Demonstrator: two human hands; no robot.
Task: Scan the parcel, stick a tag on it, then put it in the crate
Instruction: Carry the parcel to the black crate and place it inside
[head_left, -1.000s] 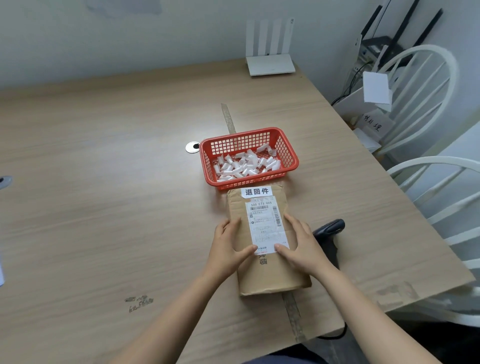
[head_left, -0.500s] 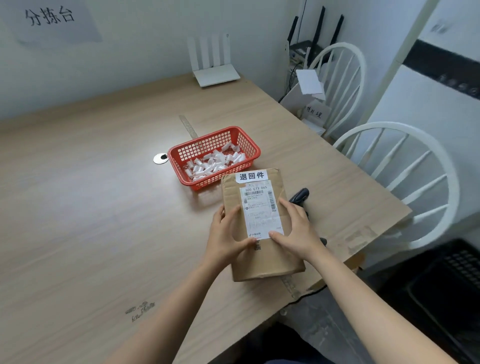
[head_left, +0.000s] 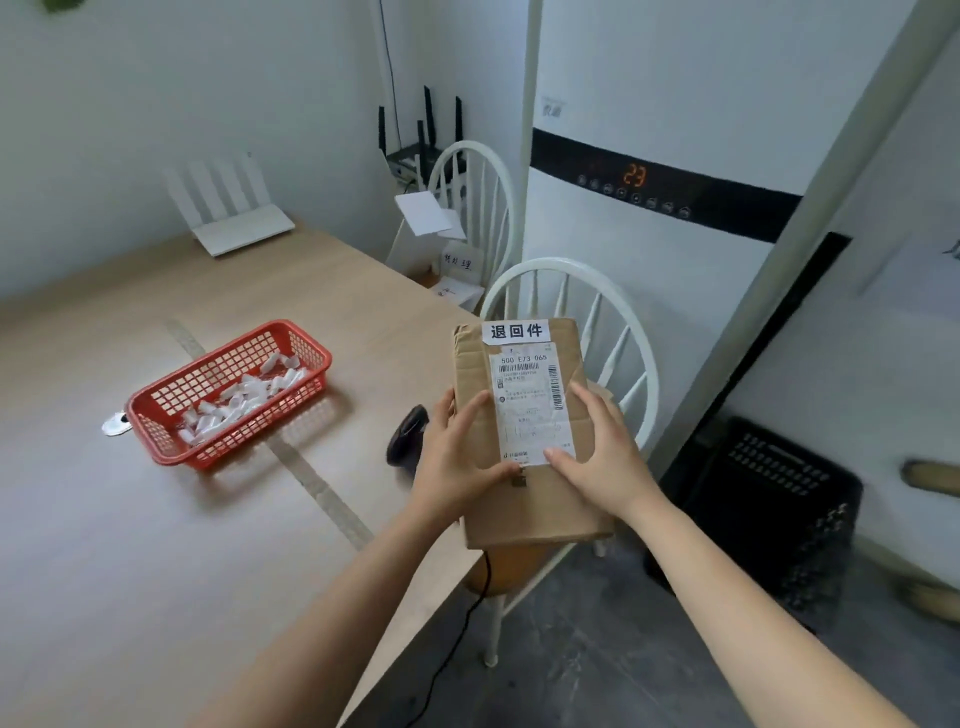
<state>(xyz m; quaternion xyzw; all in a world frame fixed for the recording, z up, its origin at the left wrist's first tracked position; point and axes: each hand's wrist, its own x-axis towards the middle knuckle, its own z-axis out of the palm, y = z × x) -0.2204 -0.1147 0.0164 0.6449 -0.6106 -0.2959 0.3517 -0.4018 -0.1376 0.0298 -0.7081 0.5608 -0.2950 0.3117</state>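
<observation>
A brown cardboard parcel with a white shipping label and a white tag at its far end is held in the air past the table's right edge. My left hand grips its left side and my right hand grips its right side. A black crate stands on the floor to the right. The black barcode scanner lies on the table, partly hidden behind my left hand.
A red basket of white tags sits on the wooden table. A white chair stands right behind the parcel, another chair further back. A white air conditioner tower rises on the right. A white router sits at the table's far edge.
Both hands lifted the parcel off the table and carried it right, past the table edge. The view swung right, bringing the black crate into sight.
</observation>
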